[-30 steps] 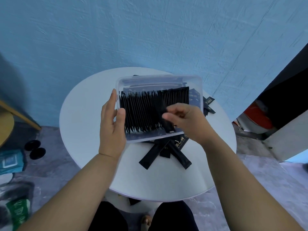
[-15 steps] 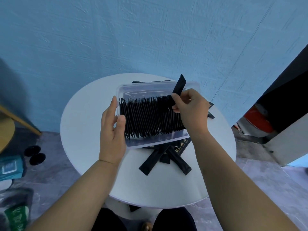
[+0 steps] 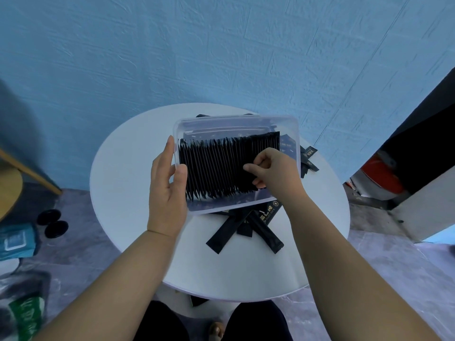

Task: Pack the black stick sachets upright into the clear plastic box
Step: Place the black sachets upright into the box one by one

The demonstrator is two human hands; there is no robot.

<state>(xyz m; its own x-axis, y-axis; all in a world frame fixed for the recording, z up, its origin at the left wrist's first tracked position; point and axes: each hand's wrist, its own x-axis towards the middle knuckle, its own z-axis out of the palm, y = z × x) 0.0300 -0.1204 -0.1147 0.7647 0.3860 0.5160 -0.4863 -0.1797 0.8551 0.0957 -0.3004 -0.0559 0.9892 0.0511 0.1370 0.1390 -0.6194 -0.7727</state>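
A clear plastic box (image 3: 236, 123) is tilted toward me on the round white table (image 3: 123, 183). A dense row of black stick sachets (image 3: 214, 168) stands on edge inside it. My left hand (image 3: 167, 190) holds the box's left wall, thumb inside against the row. My right hand (image 3: 273, 171) is inside the box at the row's right end, fingers curled and pinching the sachets there. Several loose sachets (image 3: 242, 230) lie crossed on the table in front of the box, and more sachets (image 3: 309, 158) lie past its right side.
The blue wall stands close behind the table. On the floor at left lie two black discs (image 3: 53, 222), a teal pack (image 3: 16, 242) and a green-labelled bag (image 3: 24, 313). A wooden furniture edge (image 3: 27, 168) juts in from the left. My knees are under the table's near edge.
My right hand lifted one sachet up over the box's right side, then lowered it into the right end of the row. My left hand stayed on the box.
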